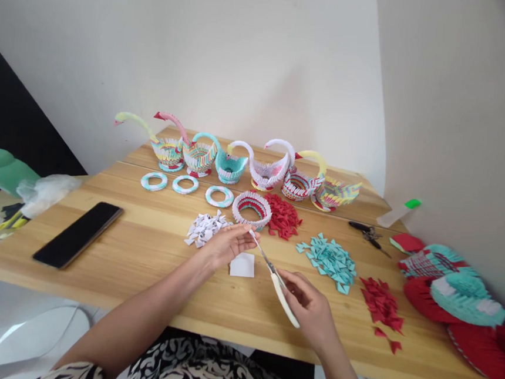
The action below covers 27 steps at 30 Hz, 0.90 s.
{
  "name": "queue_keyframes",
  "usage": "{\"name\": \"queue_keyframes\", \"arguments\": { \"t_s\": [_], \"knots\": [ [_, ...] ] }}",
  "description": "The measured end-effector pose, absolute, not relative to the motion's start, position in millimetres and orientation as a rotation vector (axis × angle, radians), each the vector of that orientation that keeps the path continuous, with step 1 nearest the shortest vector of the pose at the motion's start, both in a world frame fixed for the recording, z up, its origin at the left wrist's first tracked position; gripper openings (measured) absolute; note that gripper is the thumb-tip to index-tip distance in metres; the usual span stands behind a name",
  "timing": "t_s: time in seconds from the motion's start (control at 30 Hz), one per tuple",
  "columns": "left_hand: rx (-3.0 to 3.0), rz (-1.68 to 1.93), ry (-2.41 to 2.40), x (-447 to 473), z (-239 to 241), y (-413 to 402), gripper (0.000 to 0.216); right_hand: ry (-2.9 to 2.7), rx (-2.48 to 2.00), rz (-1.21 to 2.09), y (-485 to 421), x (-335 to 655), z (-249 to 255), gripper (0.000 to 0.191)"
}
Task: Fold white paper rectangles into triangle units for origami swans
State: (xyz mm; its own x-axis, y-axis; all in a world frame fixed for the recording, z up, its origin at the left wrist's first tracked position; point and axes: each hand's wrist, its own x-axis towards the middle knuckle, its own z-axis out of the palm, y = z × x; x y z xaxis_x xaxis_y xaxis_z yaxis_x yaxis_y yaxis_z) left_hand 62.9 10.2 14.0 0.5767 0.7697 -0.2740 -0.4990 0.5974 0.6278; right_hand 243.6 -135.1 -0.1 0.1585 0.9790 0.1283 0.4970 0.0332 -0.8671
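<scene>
My right hand (308, 303) is closed on a pair of scissors (279, 292) with white handles and thin silver blades pointing up and left. The blade tips reach a small white paper piece (252, 233), which the fingertips of my left hand (229, 245) pinch. Whether the blades are apart is too small to tell. Below my left fingers lies a white paper square (242, 265) on the wooden table. Just beyond them stands a round ring bowl (252, 208) of folded paper in white, red and teal. A pile of folded white pieces (205, 228) sits beside my left hand.
Red pieces (282, 217), teal pieces (329, 260) and more red pieces (383, 304) lie in piles. Several paper swans (231, 169) line the back, behind three paper rings (219, 196). A phone (78, 235) lies left; pliers (370, 235) and a glue bottle (399, 212) lie right.
</scene>
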Motion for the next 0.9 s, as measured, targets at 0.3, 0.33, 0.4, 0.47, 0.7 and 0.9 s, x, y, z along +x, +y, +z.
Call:
{"name": "queue_keyframes", "arguments": {
  "t_s": [0.3, 0.33, 0.4, 0.47, 0.7, 0.9],
  "knots": [
    [0.572, 0.781, 0.570, 62.7, 14.2, 10.3, 0.011, -1.530, -1.626, 0.627, -135.6, 242.6, 0.2, 0.028],
    [0.590, 0.785, 0.566, 63.2, 13.7, 9.5, 0.015, -1.560, -1.630, 0.562, -136.3, 241.3, 0.1, 0.027],
    [0.624, 0.802, 0.554, 64.7, 12.2, 8.0, 0.023, -1.613, -1.622, 0.406, -137.3, 238.5, -1.2, 0.026],
    [0.638, 0.824, 0.549, 66.3, 10.3, 7.0, 0.030, -1.653, -1.603, 0.248, -137.2, 235.5, -3.8, 0.027],
    [0.640, 0.840, 0.581, 67.2, 6.8, 8.5, 0.037, -1.522, -1.597, 0.651, -127.5, 233.5, -3.2, 0.032],
    [0.705, 0.846, 0.572, 65.0, 6.8, 9.6, 0.038, -1.257, -1.540, 1.071, -124.0, 234.6, 7.1, 0.041]
  ]
}}
